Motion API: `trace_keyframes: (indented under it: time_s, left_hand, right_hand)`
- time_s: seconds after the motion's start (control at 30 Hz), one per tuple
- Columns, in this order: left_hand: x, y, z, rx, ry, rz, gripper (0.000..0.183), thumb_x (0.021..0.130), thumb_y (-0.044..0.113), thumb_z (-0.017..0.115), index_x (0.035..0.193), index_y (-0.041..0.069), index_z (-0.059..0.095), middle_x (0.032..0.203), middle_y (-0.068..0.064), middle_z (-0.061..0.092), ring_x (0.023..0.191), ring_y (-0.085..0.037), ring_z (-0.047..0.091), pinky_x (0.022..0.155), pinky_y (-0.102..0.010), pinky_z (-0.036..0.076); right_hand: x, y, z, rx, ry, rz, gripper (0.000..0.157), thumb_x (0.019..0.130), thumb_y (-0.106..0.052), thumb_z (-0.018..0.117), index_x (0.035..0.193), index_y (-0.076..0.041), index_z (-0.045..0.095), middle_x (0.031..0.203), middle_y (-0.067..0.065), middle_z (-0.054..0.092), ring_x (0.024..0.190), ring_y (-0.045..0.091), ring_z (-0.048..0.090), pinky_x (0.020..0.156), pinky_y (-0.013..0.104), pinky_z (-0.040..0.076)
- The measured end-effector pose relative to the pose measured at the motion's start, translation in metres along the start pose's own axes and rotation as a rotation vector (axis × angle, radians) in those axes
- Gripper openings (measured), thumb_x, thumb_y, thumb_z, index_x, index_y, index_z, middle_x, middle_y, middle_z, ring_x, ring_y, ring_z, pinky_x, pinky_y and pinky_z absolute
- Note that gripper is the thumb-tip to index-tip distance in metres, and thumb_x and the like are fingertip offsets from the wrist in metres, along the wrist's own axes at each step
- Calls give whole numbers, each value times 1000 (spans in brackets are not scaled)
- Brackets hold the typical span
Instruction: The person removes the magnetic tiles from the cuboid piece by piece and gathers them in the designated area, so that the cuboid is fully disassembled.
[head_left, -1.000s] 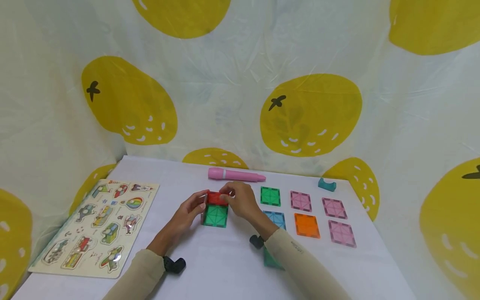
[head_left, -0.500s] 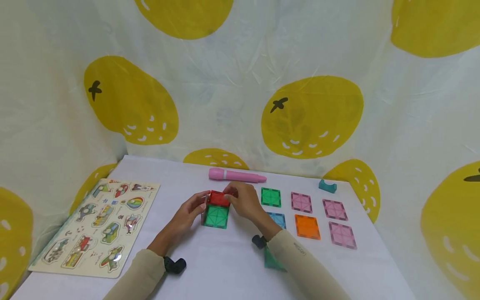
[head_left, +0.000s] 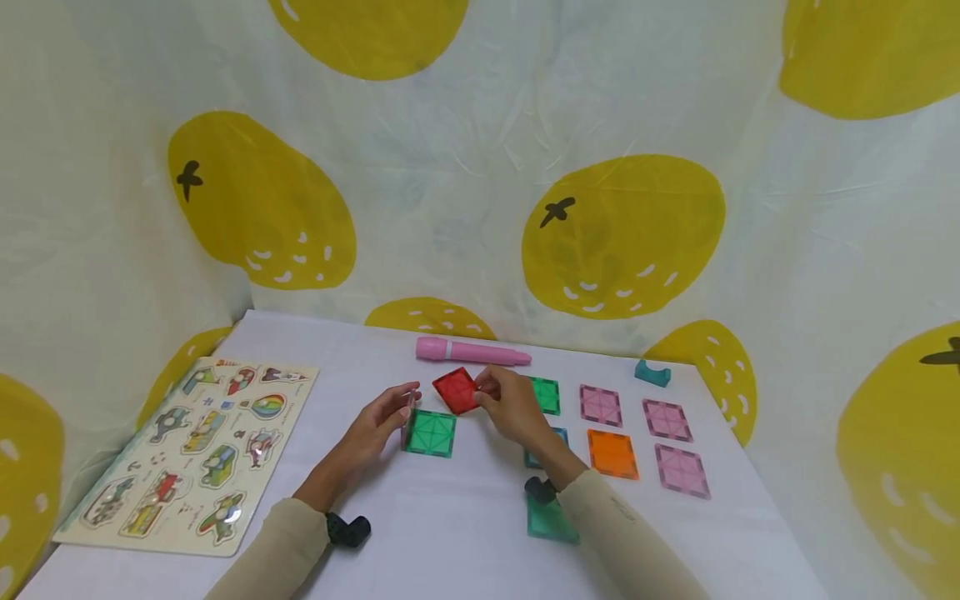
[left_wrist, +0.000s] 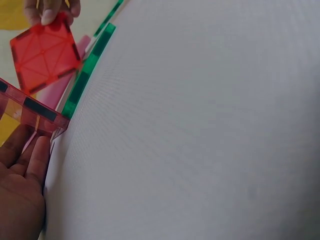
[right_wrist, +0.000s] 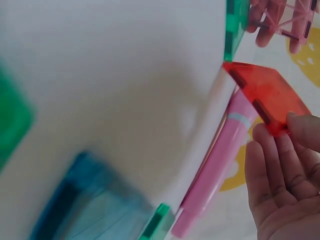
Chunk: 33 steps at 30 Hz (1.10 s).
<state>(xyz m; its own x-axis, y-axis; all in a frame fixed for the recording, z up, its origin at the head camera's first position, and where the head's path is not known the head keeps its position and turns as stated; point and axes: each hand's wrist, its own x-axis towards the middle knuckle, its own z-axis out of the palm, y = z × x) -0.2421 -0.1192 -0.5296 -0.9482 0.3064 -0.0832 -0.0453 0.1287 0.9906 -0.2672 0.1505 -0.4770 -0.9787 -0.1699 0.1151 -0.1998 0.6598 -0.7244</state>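
Note:
My right hand [head_left: 513, 407] pinches a red square magnetic tile [head_left: 454, 390] by one corner, thumb on one face and fingers on the other. The tile is tilted above the table, just beyond a green magnetic tile [head_left: 431, 434] that lies flat. At the green tile's left edge a pink magnetic tile [left_wrist: 30, 102] stands upright. My left hand [head_left: 372, 422] is beside it, its fairly straight fingers against the outer face; in the right wrist view these fingers show through the clear pink plastic [right_wrist: 282, 20].
To the right lie more flat tiles: green, blue, an orange tile [head_left: 612, 454] and several pink ones [head_left: 601, 405]. A pink marker-shaped stick [head_left: 472, 351] lies at the back, a teal curved block [head_left: 653, 373] at back right. A picture puzzle board [head_left: 187, 458] covers the left side.
The red tile, earlier upright along the green tile's far edge, has come away and turned, moving right and up with my right hand. The left hand has stayed at the pink tile.

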Motion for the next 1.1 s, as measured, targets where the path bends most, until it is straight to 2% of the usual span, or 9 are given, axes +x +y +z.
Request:
trace_keyframes:
  time_s: [0.2, 0.67, 0.93, 1.1]
  left_hand:
    - [-1, -1, 0, 7, 3, -16, 51, 113, 23, 51, 163, 24, 41, 166, -6, 47, 161, -32, 32, 128, -57, 36]
    - [-2, 1, 2, 19, 17, -29, 48, 114, 25, 51, 161, 28, 44, 165, -3, 49, 161, -30, 33, 129, -57, 35]
    - [-1, 2, 2, 11, 14, -15, 49, 113, 24, 52, 162, 24, 42, 165, -5, 49, 161, -30, 33, 130, -57, 31]
    - [-1, 1, 2, -2, 7, -20, 48, 113, 25, 52, 161, 27, 44, 165, -2, 50, 161, -28, 34, 131, -55, 31]
  right_hand:
    - [-7, 7, -6, 7, -8, 22, 11, 99, -14, 76, 110, -14, 72, 99, 1, 73, 89, 16, 67, 83, 33, 63]
    - [-36, 11, -31, 64, 54, 28, 14, 98, -13, 78, 110, -18, 73, 97, -3, 74, 89, 14, 70, 87, 33, 65]
    - [-57, 21, -50, 53, 84, 72, 17, 99, -16, 77, 115, -20, 74, 100, -5, 75, 92, 14, 69, 85, 25, 63]
    - [-73, 30, -64, 74, 95, 99, 19, 99, -15, 77, 117, -19, 73, 103, -2, 75, 97, 17, 69, 83, 15, 58]
